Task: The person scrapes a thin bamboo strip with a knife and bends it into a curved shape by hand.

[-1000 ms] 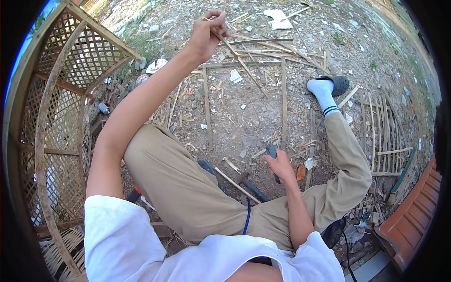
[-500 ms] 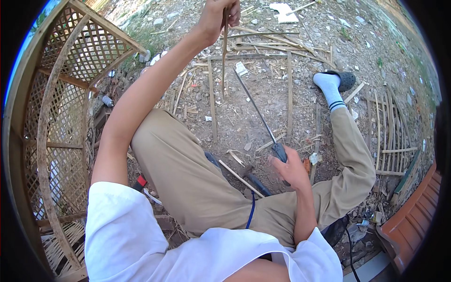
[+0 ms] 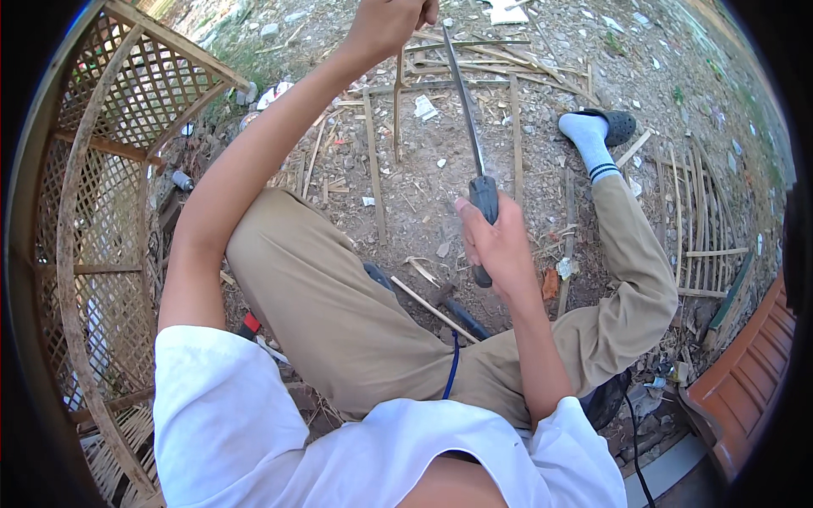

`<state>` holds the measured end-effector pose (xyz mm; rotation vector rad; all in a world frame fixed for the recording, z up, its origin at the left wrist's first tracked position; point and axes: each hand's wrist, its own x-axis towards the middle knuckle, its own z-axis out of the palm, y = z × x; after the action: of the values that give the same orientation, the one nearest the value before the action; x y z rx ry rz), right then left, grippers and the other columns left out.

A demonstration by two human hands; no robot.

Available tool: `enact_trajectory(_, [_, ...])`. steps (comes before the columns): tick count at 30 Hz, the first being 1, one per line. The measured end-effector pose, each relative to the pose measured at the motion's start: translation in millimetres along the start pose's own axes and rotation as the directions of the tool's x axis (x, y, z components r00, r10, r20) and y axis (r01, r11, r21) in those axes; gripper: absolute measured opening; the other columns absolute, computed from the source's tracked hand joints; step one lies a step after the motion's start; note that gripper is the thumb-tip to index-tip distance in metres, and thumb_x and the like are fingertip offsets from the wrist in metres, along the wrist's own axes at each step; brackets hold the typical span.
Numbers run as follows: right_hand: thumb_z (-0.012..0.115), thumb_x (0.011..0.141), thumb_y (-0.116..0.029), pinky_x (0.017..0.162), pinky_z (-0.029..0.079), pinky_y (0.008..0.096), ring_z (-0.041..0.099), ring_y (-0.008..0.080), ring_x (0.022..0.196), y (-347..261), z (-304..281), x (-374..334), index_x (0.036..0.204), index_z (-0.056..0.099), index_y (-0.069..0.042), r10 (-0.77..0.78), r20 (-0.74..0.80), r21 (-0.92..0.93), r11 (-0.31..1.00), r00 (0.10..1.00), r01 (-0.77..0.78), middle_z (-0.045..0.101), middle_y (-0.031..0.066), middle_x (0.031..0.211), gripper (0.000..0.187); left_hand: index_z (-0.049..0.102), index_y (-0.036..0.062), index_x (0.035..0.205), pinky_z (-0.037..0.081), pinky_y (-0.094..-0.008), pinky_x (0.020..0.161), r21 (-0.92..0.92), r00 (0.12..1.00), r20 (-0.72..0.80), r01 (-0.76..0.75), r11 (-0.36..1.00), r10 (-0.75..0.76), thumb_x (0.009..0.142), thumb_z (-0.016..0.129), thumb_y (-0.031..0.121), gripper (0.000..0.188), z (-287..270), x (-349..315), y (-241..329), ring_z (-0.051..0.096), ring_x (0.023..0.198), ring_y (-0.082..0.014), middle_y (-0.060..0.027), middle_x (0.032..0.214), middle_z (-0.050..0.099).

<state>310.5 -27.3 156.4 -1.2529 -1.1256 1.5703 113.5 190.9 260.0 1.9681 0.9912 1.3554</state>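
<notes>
A person in a white shirt [image 3: 229,406] and tan trousers [image 3: 322,288] sits on littered ground [image 3: 423,229], a hammer [image 3: 466,320] and a pale stick [image 3: 432,308] lying near, between the legs. The right hand [image 3: 501,245] is wrapped around the dark handle of a knife [image 3: 483,190], thumb blurred, long blade pointing away. Farther out, the left hand [image 3: 385,25] is curled closed around a thin wooden strip [image 3: 397,110], its fingers partly lost at the edge of view. The strip runs from below that hand back toward the person, far and to the left of the right hand; from where I stand, a gap separates it from the blade. Work on the piece looks unfinished: it hangs whole, with no fresh cut that I can make out. Loose strips [image 3: 517,127] lie on the ground, seemingly unjoined, while the lattice panel [image 3: 102,146] at left, stretching from near to far, appears fully assembled.
</notes>
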Motion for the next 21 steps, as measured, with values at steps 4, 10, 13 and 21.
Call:
enact_trajectory(4, [0.064,0.102,-0.022,0.043,0.040,0.0307,0.051,0.0098,0.046,-0.8,36.7,27.9,0.088,0.055,-0.002,-0.089,0.005,-0.004,0.996,0.996,0.089,0.052,0.0006,0.058,0.025,0.066,0.0018,0.096,0.038,-0.0226,0.051,-0.058,0.997,-0.037,-0.063,0.996,0.061,0.106,0.054,0.022,0.025,-4.5,4.3,3.6,0.046,0.056,-0.0049,0.0009,0.069,0.058])
enact_trajectory(10, [0.055,0.107,-0.035,0.056,0.046,0.0410,0.060,0.0231,0.057,1.1,96.4,45.7,0.092,0.060,0.002,-0.174,-0.049,-0.031,0.984,0.983,0.173,0.056,0.0108,0.060,0.040,0.066,0.0038,0.081,0.034,-0.0228,0.050,-0.264,0.994,-0.039,0.088,0.960,-0.101,0.102,0.058,0.026,0.031,-23.6,3.7,-1.1,0.047,0.054,-0.0061,-0.0003,0.066,0.059])
enact_trajectory(13, [0.050,0.109,-0.043,0.042,0.040,0.0284,0.052,0.0106,0.045,8.1,118.7,60.2,0.091,0.052,-0.003,-0.287,-0.055,-0.006,0.958,0.956,0.287,0.052,0.0022,0.059,0.044,0.065,0.0049,0.076,0.033,-0.0242,0.049,-0.234,0.985,-0.026,0.158,0.959,-0.168,0.103,0.055,0.031,0.039,-31.8,0.6,2.0,0.047,0.052,-0.0076,-0.0004,0.062,0.057])
enact_trajectory(21, [0.060,0.104,-0.031,0.061,0.047,0.0434,0.061,0.0302,0.062,24.7,122.8,56.3,0.094,0.061,0.005,-0.196,-0.065,-0.045,0.980,0.978,0.193,0.061,0.0179,0.068,0.038,0.067,0.0080,0.069,0.038,-0.0227,0.048,-0.135,0.910,0.339,0.298,0.945,-0.238,0.106,0.055,0.042,0.052,-60.6,-12.7,20.5,0.054,0.053,-0.0069,-0.0002,0.059,0.060])
